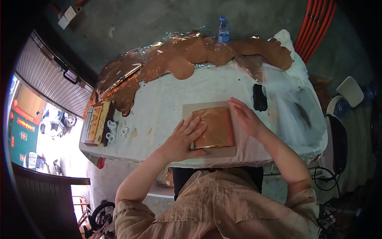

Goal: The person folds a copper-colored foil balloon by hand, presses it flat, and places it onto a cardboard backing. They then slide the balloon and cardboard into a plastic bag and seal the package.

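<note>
A square packet in shiny copper-orange film point(215, 129) lies on a flat tan board point(235, 151), close to the table's front edge. My left hand point(187, 137) rests on the packet's left part, its fingers spread and its thumb low near the bottom edge. At the packet's right side is my right hand point(248, 119), fingers stretched out and the palm turned toward the packet. Nothing shows in its grasp. Whether its fingertips touch the packet's upper right corner cannot be made out.
Brown and foil-like sheets point(187, 51) cover the table's back edge, with a water bottle point(223, 31) among them. A black case point(260, 97) and clear plastic film point(294, 115) lie right. Boxes point(97, 123) and small white rings point(111, 131) sit left on the white-covered table point(159, 95).
</note>
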Action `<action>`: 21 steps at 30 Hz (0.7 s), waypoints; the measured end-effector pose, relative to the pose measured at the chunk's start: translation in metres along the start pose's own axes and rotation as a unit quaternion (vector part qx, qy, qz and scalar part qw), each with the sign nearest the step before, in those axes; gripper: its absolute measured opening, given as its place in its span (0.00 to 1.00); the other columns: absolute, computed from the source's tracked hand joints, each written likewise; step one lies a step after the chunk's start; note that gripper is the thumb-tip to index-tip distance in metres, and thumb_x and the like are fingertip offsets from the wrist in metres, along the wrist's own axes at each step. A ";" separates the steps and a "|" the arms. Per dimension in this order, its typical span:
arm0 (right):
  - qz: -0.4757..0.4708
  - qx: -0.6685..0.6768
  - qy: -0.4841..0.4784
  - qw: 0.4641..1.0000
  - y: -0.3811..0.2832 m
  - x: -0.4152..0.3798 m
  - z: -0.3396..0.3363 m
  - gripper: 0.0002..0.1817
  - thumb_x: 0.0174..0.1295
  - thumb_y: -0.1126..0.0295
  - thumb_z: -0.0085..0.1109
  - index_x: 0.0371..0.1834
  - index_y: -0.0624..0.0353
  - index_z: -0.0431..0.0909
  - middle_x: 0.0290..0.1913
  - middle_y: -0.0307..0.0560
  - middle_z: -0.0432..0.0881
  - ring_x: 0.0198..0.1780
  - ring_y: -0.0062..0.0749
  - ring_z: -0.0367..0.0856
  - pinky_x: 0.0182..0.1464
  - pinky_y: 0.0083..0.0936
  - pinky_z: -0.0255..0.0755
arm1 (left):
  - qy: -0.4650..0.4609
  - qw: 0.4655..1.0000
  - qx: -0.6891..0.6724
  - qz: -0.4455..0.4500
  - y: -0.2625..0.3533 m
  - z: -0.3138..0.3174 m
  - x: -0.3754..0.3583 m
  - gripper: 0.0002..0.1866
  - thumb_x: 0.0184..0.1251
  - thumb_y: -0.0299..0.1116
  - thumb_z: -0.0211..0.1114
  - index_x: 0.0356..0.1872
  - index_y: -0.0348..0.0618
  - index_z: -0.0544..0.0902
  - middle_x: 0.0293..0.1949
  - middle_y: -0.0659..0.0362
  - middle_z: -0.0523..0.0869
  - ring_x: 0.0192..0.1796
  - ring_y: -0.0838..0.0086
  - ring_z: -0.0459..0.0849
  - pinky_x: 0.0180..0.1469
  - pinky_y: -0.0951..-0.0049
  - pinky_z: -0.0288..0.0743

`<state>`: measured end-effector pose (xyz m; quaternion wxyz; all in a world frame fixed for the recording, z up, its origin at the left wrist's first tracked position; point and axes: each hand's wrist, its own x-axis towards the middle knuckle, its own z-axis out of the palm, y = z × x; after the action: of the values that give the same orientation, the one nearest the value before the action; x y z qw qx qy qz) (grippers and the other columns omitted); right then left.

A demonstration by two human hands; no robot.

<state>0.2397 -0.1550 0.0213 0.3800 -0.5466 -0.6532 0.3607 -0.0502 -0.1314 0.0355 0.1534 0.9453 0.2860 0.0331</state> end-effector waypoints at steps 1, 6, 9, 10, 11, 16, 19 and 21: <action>0.002 -0.002 0.000 1.000 -0.001 -0.003 0.001 0.27 0.75 0.57 0.42 0.68 0.66 0.66 0.75 0.56 0.60 0.77 0.47 0.55 0.76 0.39 0.48 | -0.001 1.000 -0.006 -0.001 0.007 0.001 0.008 0.46 0.60 0.64 0.62 0.76 0.55 0.59 0.77 0.47 0.53 0.79 0.50 0.46 0.77 0.50 0.43; -0.157 -0.309 0.018 0.938 -0.002 -0.007 0.016 0.25 0.70 0.62 0.50 0.67 0.65 0.67 0.74 0.58 0.60 0.76 0.56 0.53 0.75 0.49 0.47 | -0.004 1.000 -0.011 0.005 0.033 0.014 0.035 0.46 0.61 0.67 0.59 0.75 0.52 0.60 0.77 0.47 0.53 0.79 0.50 0.44 0.77 0.50 0.41; -0.131 -0.335 -0.002 0.933 0.012 -0.009 0.022 0.30 0.71 0.57 0.48 0.71 0.64 0.62 0.75 0.58 0.57 0.78 0.53 0.49 0.77 0.46 0.43 | -0.007 1.000 0.018 -0.005 0.035 0.018 0.039 0.47 0.60 0.68 0.59 0.75 0.52 0.60 0.77 0.46 0.52 0.79 0.50 0.44 0.77 0.50 0.41; -0.117 -0.364 -0.011 0.924 0.014 -0.009 0.025 0.32 0.72 0.55 0.47 0.72 0.64 0.60 0.76 0.58 0.56 0.78 0.52 0.48 0.78 0.45 0.41 | -0.002 0.999 0.032 -0.001 0.034 0.019 0.038 0.48 0.59 0.69 0.59 0.75 0.52 0.60 0.77 0.46 0.52 0.79 0.50 0.44 0.77 0.50 0.40; -0.114 -0.362 -0.012 0.925 0.015 -0.010 0.026 0.32 0.72 0.55 0.47 0.72 0.64 0.60 0.76 0.58 0.56 0.78 0.52 0.48 0.78 0.45 0.41 | 0.002 0.999 0.047 0.002 0.033 0.020 0.037 0.48 0.59 0.69 0.59 0.75 0.52 0.60 0.77 0.46 0.52 0.79 0.51 0.44 0.77 0.50 0.40; -0.111 -0.388 -0.009 0.915 0.012 -0.011 0.027 0.36 0.71 0.49 0.46 0.74 0.63 0.59 0.76 0.58 0.55 0.79 0.49 0.48 0.78 0.44 0.39 | 0.005 0.999 0.031 -0.008 0.036 0.018 0.036 0.50 0.58 0.67 0.61 0.75 0.46 0.59 0.77 0.47 0.52 0.80 0.54 0.45 0.77 0.50 0.40; -0.123 -0.406 0.001 0.905 0.015 -0.011 0.029 0.37 0.69 0.47 0.47 0.73 0.63 0.59 0.76 0.59 0.56 0.79 0.49 0.48 0.78 0.44 0.40 | 0.020 0.999 0.002 -0.033 0.036 0.015 0.032 0.52 0.56 0.64 0.65 0.75 0.42 0.57 0.77 0.48 0.52 0.80 0.56 0.45 0.77 0.50 0.39; -0.127 -0.409 0.003 0.904 0.015 -0.011 0.030 0.37 0.69 0.48 0.48 0.73 0.64 0.59 0.76 0.59 0.56 0.79 0.49 0.49 0.78 0.44 0.40 | 0.018 0.999 -0.006 -0.050 0.033 0.010 0.029 0.53 0.55 0.64 0.66 0.75 0.40 0.56 0.77 0.48 0.52 0.80 0.57 0.45 0.77 0.50 0.39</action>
<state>0.2204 -0.1652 -0.0069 0.1676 -0.5676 -0.8060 0.0092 -0.0068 -0.1437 0.0355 0.1557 0.9280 0.3355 0.0447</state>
